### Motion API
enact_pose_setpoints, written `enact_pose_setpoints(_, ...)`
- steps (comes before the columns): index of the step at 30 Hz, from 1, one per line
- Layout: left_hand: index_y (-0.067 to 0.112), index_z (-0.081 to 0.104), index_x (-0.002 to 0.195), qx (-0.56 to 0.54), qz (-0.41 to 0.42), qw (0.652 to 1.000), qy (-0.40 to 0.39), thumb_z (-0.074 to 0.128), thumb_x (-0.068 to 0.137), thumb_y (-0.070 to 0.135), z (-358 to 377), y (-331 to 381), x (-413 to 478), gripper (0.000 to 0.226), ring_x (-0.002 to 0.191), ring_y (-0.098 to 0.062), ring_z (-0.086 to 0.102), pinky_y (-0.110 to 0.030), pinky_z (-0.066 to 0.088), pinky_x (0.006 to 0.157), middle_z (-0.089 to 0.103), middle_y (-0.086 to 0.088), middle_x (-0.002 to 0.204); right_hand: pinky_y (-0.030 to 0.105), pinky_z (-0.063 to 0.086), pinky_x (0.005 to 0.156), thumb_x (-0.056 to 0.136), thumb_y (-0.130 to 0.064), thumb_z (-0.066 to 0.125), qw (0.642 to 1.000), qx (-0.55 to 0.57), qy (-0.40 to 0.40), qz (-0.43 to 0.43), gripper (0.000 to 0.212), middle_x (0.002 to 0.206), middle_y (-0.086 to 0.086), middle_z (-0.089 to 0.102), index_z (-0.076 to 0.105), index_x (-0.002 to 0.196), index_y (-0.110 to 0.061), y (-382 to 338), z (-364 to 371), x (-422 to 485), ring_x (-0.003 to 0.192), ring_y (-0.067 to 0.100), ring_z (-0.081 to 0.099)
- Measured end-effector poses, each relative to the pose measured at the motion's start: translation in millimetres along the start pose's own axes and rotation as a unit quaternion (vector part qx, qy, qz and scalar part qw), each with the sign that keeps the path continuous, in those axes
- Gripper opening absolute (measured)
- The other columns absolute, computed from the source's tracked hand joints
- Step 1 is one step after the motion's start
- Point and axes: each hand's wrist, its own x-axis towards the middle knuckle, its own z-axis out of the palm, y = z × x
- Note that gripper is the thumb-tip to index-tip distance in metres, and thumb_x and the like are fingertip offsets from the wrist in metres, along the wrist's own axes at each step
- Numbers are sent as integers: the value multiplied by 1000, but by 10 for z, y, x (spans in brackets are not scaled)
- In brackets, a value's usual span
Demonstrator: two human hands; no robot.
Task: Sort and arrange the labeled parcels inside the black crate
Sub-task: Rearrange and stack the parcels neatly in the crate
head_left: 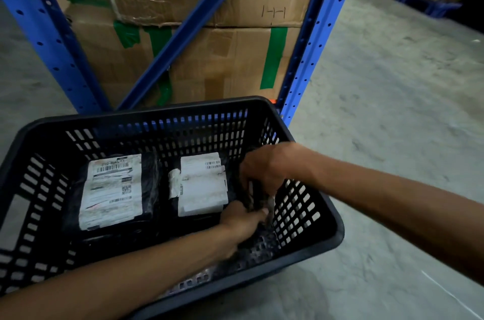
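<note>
A black slotted crate (167, 115) stands on the floor below me. Two black parcels lie flat inside it, side by side. The left parcel (112, 190) carries a large white shipping label. The middle parcel (203, 183) has a white label with barcodes. A third black parcel (255, 198) stands on edge against the crate's right wall. My right hand (259, 170) grips its top from above. My left hand (242, 217) holds its lower end, fingers curled around it. Most of this parcel is hidden by my hands.
A blue steel rack (311, 39) with a diagonal brace rises just behind the crate. Large cardboard boxes (209, 18) with green tape sit in it. Grey concrete floor (392, 110) spreads to the right, with more boxes at the far right.
</note>
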Motion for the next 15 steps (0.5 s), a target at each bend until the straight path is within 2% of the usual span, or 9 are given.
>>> enact_pose_setpoints(2, 14, 53, 79, 28, 60, 998, -9, 63, 85, 53, -299, -102, -216, 40, 71, -18, 53, -28, 37, 61, 53, -5, 74, 21, 52, 80, 79, -21, 77, 995, 90, -39, -21, 55, 114, -8, 67, 64, 131, -26, 78, -255, -135, 95, 8, 64)
enact_pose_setpoints(4, 13, 50, 78, 22, 138, 990, 5, 60, 83, 58, -590, -189, -432, 47, 71, -20, 53, -29, 38, 66, 52, -1, 73, 6, 48, 68, 83, -17, 75, 978, 197, -46, -56, 53, 104, -13, 65, 63, 134, -22, 204, -454, -241, 77, -12, 62)
enact_pose_setpoints(5, 12, 50, 79, -16, 165, 986, 4, 61, 82, 59, -733, -197, -534, 48, 73, -20, 55, -29, 39, 69, 55, 1, 73, 3, 48, 69, 85, -14, 74, 957, 279, -32, -72, 49, 104, -10, 68, 63, 133, -18, 277, -509, -274, 78, -13, 64)
enact_pose_setpoints(6, 12, 52, 79, -66, 177, 982, 1, 64, 79, 58, -876, -191, -604, 48, 76, -19, 60, -28, 41, 73, 61, 3, 75, 8, 50, 76, 87, -12, 72, 924, 373, -11, -79, 43, 107, -4, 71, 64, 130, -14, 352, -530, -294, 87, -5, 66)
enact_pose_setpoints(8, 16, 58, 78, -185, 173, 967, -14, 71, 72, 54, -1158, -175, -673, 40, 81, -15, 70, -31, 49, 81, 72, 3, 84, 25, 51, 83, 94, -16, 63, 834, 546, 28, -72, 29, 111, 5, 69, 62, 123, -12, 480, -478, -275, 99, 15, 63)
enact_pose_setpoints(10, 22, 67, 90, -254, 161, 954, -13, 83, 69, 40, -1371, -182, -700, 32, 83, -14, 75, -39, 55, 82, 76, -1, 92, 27, 53, 74, 99, -27, 54, 750, 658, 52, -46, 27, 110, 7, 67, 59, 123, -14, 540, -383, -200, 94, 20, 63)
enact_pose_setpoints(12, 21, 62, 122, -245, 151, 957, 27, 87, 68, 20, -1466, -183, -682, 59, 99, -24, 73, -37, 60, 79, 71, -11, 112, 26, 54, 64, 98, -39, 52, 687, 725, 45, -15, 31, 101, 5, 69, 60, 117, -16, 516, -278, -95, 82, 17, 66)
enact_pose_setpoints(13, 19, 56, 132, -236, 144, 960, 51, 86, 69, 14, -1479, -165, -672, 70, 104, -28, 71, -34, 60, 76, 68, -13, 118, 29, 55, 65, 97, -45, 52, 655, 755, 40, 0, 33, 99, 3, 71, 62, 111, -17, 496, -226, -33, 81, 17, 67)
enact_pose_setpoints(15, 18, 54, 135, -251, 130, 956, 82, 83, 73, 14, -1489, -100, -635, 68, 102, -24, 71, -29, 59, 68, 70, -12, 116, 34, 57, 83, 92, -55, 55, 582, 811, 45, 41, 37, 99, 2, 73, 65, 97, -20, 465, -147, 106, 86, 19, 69)
